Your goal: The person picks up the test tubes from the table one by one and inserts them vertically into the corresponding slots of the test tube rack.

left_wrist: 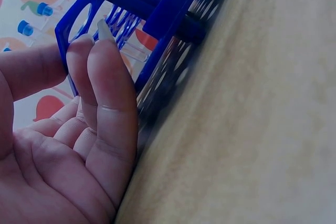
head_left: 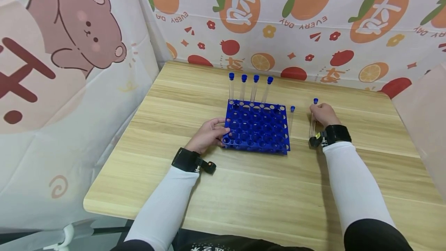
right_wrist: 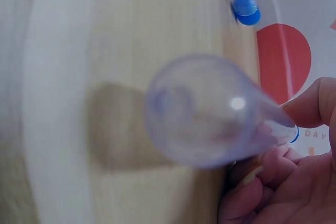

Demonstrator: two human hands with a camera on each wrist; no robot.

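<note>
A blue test tube rack [head_left: 256,127] stands on the table, and my left hand [head_left: 209,134] grips its left end. In the left wrist view, thumb and fingers [left_wrist: 110,93] close on the rack's end panel [left_wrist: 63,30]. Several clear test tubes with blue caps [head_left: 256,78] stand upright in the rack's back row. To the right, my right hand [head_left: 325,114] pinches another clear test tube [head_left: 312,125] near its blue cap. Its rounded bottom [right_wrist: 199,111] points toward the right wrist camera. Between rack and right hand is one more capped tube [head_left: 291,121], apparently lying on the table.
The wooden table [head_left: 244,193] runs back to a fruit-print cloth [head_left: 275,49] behind the rack. A bear-print cloth [head_left: 87,100] hangs at the left. At the right, a pale panel [head_left: 421,115] borders the table.
</note>
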